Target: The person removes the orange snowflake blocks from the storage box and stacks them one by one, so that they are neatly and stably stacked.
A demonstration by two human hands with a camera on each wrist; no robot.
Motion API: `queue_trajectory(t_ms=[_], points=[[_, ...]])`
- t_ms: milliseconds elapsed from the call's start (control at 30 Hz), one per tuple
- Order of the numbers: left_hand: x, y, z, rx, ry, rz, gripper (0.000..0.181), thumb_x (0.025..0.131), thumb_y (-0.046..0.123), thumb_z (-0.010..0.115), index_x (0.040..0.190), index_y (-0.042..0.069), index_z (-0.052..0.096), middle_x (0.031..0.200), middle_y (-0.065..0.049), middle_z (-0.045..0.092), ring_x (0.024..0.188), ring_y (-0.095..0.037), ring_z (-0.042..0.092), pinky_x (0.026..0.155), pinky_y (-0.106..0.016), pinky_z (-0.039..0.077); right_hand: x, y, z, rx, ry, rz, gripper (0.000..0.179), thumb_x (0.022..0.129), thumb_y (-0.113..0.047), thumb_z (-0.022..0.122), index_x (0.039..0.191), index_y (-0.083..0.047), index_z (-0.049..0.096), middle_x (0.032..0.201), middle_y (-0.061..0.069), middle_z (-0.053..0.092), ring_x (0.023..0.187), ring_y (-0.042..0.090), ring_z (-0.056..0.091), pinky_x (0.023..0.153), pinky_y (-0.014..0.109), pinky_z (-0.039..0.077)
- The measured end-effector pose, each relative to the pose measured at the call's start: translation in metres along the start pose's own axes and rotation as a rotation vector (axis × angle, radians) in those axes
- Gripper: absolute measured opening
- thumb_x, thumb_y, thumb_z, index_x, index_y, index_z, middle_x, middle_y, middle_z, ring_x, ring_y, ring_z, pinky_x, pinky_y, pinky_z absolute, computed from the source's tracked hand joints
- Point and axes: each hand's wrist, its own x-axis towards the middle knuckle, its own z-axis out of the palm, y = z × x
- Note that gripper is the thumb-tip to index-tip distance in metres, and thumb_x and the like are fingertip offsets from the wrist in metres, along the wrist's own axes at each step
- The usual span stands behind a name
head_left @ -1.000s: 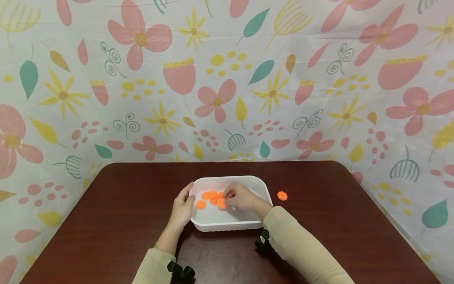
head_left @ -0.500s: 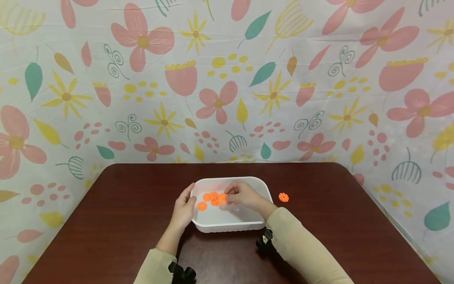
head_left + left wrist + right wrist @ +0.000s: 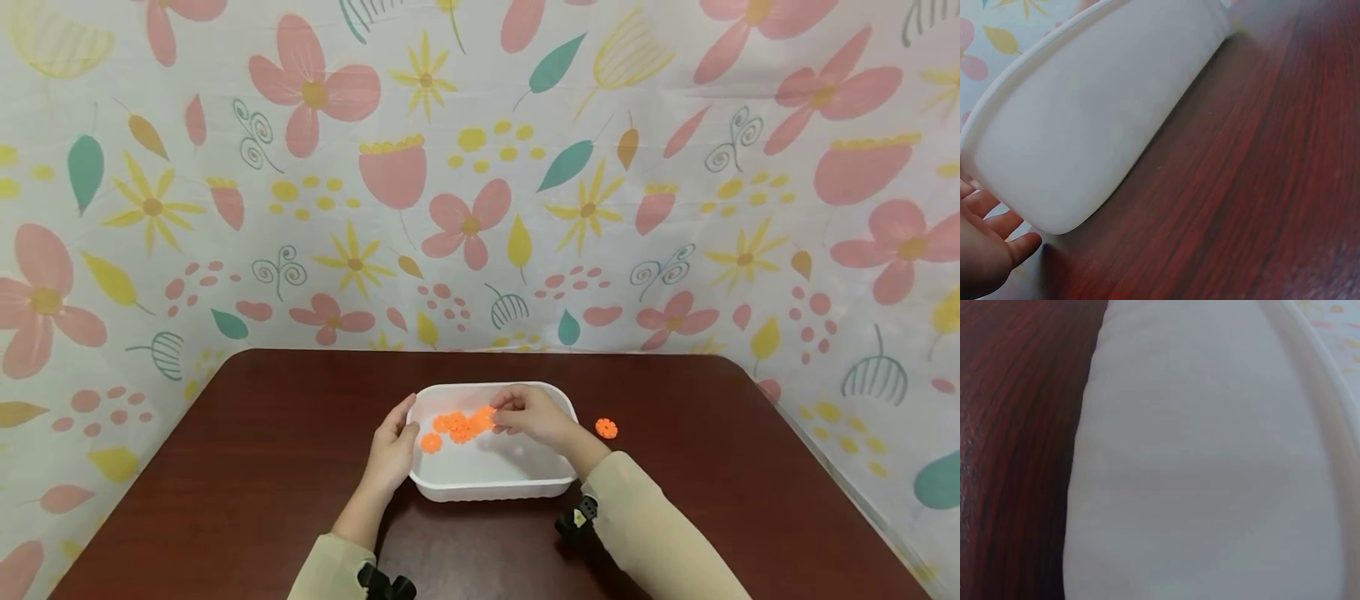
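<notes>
A white plastic tray (image 3: 495, 483) stands on the table, with several orange notched discs (image 3: 459, 427) clustered in its left half. One disc (image 3: 431, 443) lies a little apart, at the tray's left end. My left hand (image 3: 392, 454) holds the left end of the tray, fingers along the outer wall; the left wrist view shows those fingers (image 3: 1004, 222) against the tray's corner. Over the tray, my right hand (image 3: 536, 417) pinches an orange disc (image 3: 486, 418) at the right of the cluster. Whether this disc is joined to the others I cannot tell.
Another orange disc (image 3: 606, 428) lies on the dark wood table (image 3: 225, 467), right of the tray. A flower-patterned sheet (image 3: 480, 183) hangs behind the table. The tray's outer wall (image 3: 1204, 456) fills most of the right wrist view.
My right hand has shifted a little to the right inside the tray, with the pinched disc following it. The left hand stays at the tray's end. The head view has tilted slightly.
</notes>
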Motion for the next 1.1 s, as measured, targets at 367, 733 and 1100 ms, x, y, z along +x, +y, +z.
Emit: queue_trajectory(t_ms=[367,733,1100], points=[[0.003,-0.001,-0.002,0.017,0.018,0.018,0.046,0.096,0.009,0.044,0.142,0.01,0.043,0.146,-0.016,0.042,0.127,-0.03,0.045,0.105,-0.05,0.037,-0.006,-0.003,-0.015,0.053,0.052,-0.022,0.023,0.088,-0.014,0.065,0.107,-0.001,0.062,0.089,0.009,0.068,0.081,0.019,0.068,0.074,0.032,0.056],[0.0,-0.001,0.001,-0.012,0.003,0.009,0.046,0.097,0.009,0.044,0.143,0.01,0.042,0.147,-0.017,0.041,0.13,-0.032,0.043,0.107,-0.049,0.036,-0.016,0.0,-0.033,0.105,0.138,-0.04,0.025,0.087,-0.011,0.066,0.106,0.004,0.059,0.088,0.008,0.068,0.078,0.017,0.069,0.074,0.033,0.057],[0.001,-0.003,0.0,-0.007,0.012,0.02,0.046,0.096,0.008,0.043,0.142,0.01,0.043,0.146,-0.017,0.042,0.13,-0.032,0.044,0.106,-0.049,0.037,-0.024,0.001,-0.049,0.187,0.218,-0.039,0.028,0.088,-0.009,0.064,0.109,0.008,0.055,0.087,0.006,0.068,0.078,0.014,0.069,0.073,0.029,0.057]])
